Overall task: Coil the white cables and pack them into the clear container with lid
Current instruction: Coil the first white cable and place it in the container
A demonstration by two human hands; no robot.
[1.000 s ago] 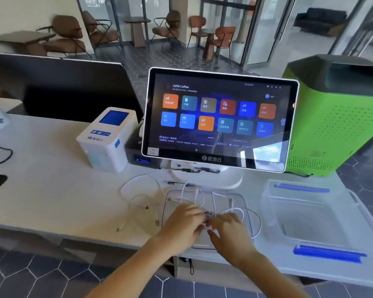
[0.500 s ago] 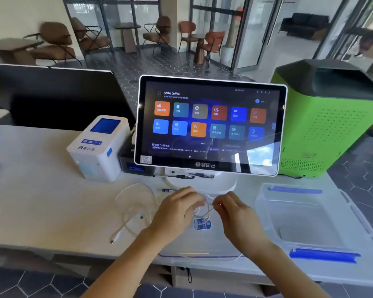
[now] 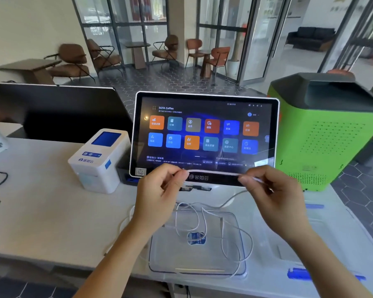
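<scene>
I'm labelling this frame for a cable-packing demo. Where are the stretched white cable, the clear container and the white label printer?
white cable [image 3: 213, 172], head view, middle of the taut span between the hands.
clear container [image 3: 235, 274], head view, near rim.
white label printer [image 3: 99, 164], head view, front of its body.

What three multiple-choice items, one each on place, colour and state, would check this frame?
1. The white label printer stands where?
A. left of the touchscreen terminal
B. on the green machine
C. in the clear plastic container

2. The clips on the clear lid are
A. red
B. blue
C. black

3. The white cable is
A. coiled
B. stretched between both hands
C. unplugged from the wall

Key: A, it sits beside the screen; B, blue strips; B, left hand and right hand pinch it taut.
</scene>
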